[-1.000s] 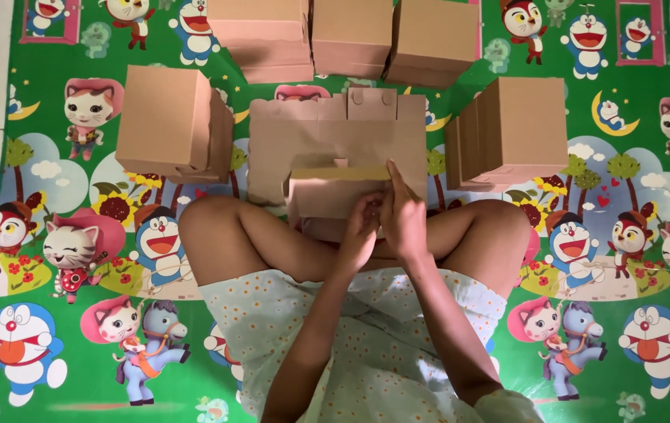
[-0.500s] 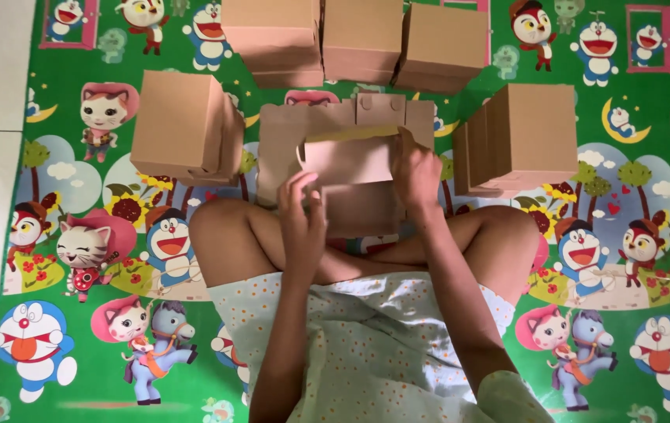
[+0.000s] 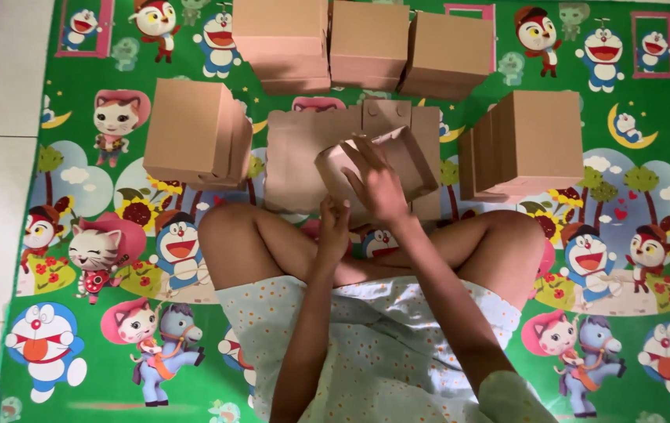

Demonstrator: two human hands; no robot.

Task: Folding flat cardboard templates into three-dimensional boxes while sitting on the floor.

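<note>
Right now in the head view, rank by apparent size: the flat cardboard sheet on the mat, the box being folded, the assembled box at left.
1. Flat cardboard sheet.
2. Assembled box at left.
3. Box being folded, partly hidden by the right hand, so unsure.

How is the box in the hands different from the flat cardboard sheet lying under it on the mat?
The box in the hands is partly folded into shape, with raised walls; the flat sheet is unfolded. The box is held tilted above the mat by the right hand and left hand; the sheet lies on the mat untouched. The box looks smaller than the spread sheet. Both are plain brown cardboard.
</note>
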